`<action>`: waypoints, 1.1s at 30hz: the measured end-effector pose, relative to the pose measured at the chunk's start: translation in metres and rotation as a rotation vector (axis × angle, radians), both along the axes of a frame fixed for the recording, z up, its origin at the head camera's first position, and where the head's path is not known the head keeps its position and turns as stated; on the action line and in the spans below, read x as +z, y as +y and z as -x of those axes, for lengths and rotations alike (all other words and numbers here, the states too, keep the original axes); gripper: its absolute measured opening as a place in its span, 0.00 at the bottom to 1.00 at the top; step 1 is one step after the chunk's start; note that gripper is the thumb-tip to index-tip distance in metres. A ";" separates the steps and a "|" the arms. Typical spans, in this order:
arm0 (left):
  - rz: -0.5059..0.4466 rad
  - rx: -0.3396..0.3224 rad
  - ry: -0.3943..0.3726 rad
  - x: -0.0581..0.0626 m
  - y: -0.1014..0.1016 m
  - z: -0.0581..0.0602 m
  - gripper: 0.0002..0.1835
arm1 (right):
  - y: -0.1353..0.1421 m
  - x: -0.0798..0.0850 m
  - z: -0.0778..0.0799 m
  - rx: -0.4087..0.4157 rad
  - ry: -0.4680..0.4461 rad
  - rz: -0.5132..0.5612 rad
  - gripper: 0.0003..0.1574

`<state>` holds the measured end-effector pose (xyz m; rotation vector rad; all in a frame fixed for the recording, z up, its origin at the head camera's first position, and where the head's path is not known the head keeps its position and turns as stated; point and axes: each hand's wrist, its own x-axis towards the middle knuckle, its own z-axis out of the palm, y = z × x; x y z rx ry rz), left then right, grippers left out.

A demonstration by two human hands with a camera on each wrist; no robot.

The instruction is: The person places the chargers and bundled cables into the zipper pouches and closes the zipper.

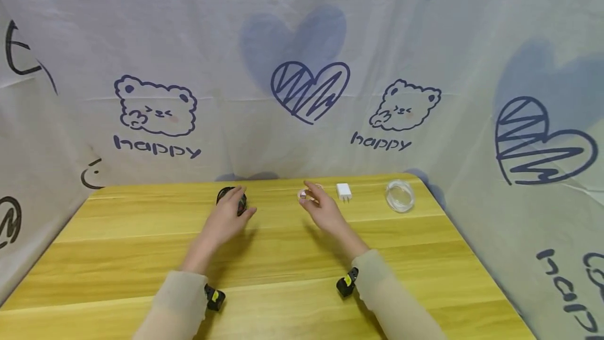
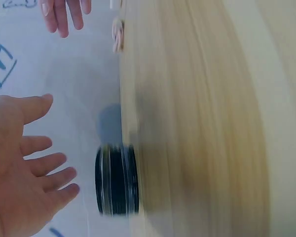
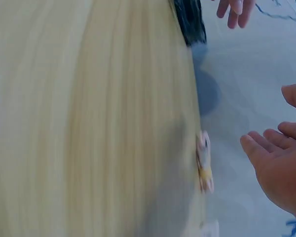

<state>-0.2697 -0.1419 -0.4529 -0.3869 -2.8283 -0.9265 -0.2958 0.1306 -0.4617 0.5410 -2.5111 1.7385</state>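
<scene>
All the fingers (image 2: 49, 164) I can see from over here are loose and apart, and they hold nothing. My left hand (image 1: 225, 221) is near a coil of black cord (image 2: 117, 180), with a gap between. My right hand (image 1: 327, 215) is near a small pink cord (image 3: 204, 160), also with a gap. Both cords sit close to the back edge of the yellow wood worktop (image 1: 283, 261). Right of the pink cord I see a white plug (image 1: 343, 191), then a ring of clear cord (image 1: 400, 207). Behind hangs a pale sheet (image 1: 226, 56) with bears (image 1: 158, 106) and hearts (image 1: 310, 91).
</scene>
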 end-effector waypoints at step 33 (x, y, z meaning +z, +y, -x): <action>-0.199 -0.164 -0.025 -0.012 0.155 0.018 0.36 | 0.211 -0.010 0.054 -0.447 -0.025 -0.373 0.41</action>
